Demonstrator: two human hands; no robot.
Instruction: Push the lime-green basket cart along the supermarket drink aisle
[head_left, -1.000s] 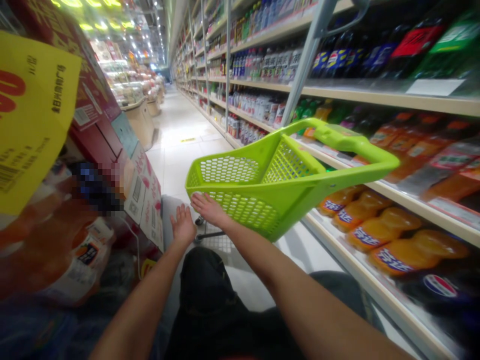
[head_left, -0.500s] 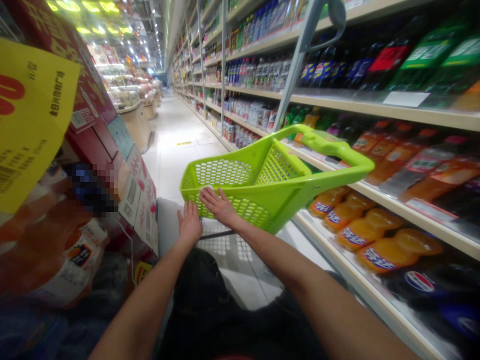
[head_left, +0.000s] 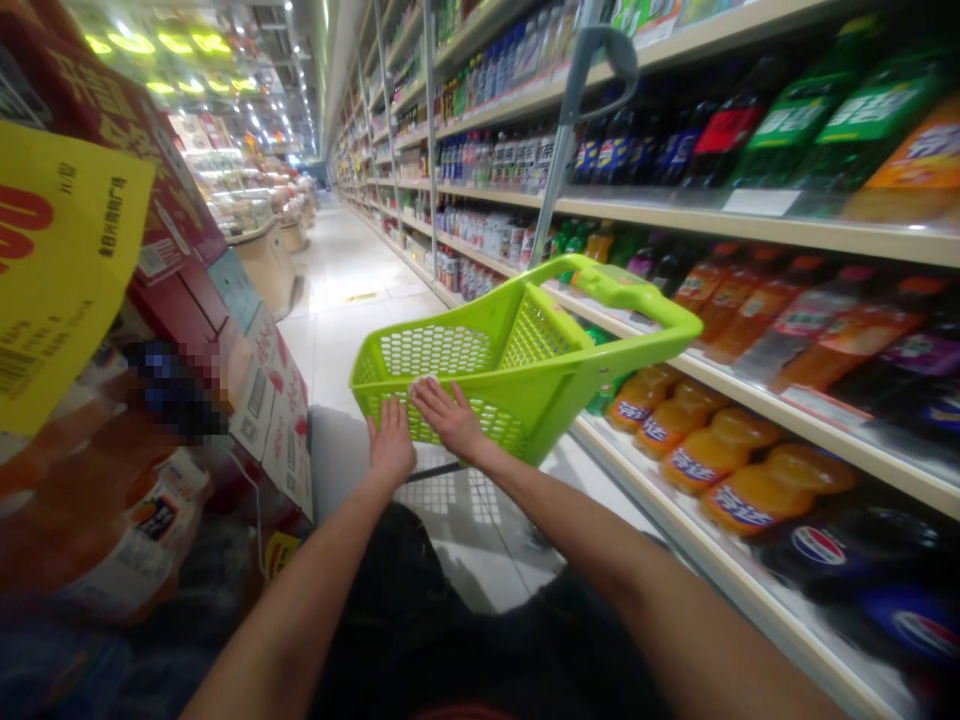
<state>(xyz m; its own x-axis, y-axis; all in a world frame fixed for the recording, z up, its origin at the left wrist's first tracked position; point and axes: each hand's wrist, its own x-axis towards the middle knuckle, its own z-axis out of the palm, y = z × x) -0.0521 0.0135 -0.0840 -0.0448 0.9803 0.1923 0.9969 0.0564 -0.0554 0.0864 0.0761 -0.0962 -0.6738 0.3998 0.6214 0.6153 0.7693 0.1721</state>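
Observation:
A lime-green plastic shopping basket (head_left: 555, 365) stands tilted in the aisle in front of me, its long handle (head_left: 630, 290) rising to the right. My left hand (head_left: 391, 445) lies flat against the basket's near mesh side, fingers stretched up. Just to its right, my right hand (head_left: 448, 415) presses flat on the same side, fingers spread, fingertips at the rim. A small white scrap shows at the rim by my right fingertips. Neither hand holds anything. The basket looks empty.
Shelves of soft-drink bottles (head_left: 712, 470) run along the right, with a grey pole (head_left: 559, 140) leaning against them. Red cartons with a yellow price sign (head_left: 60, 270) and orange bottles (head_left: 112, 520) crowd the left. The white tiled aisle (head_left: 345, 280) stretches ahead.
My left hand has moved right onto the basket's side. My right hand has slid up from the basket's lower edge toward the rim. The view has shifted closer to the basket.

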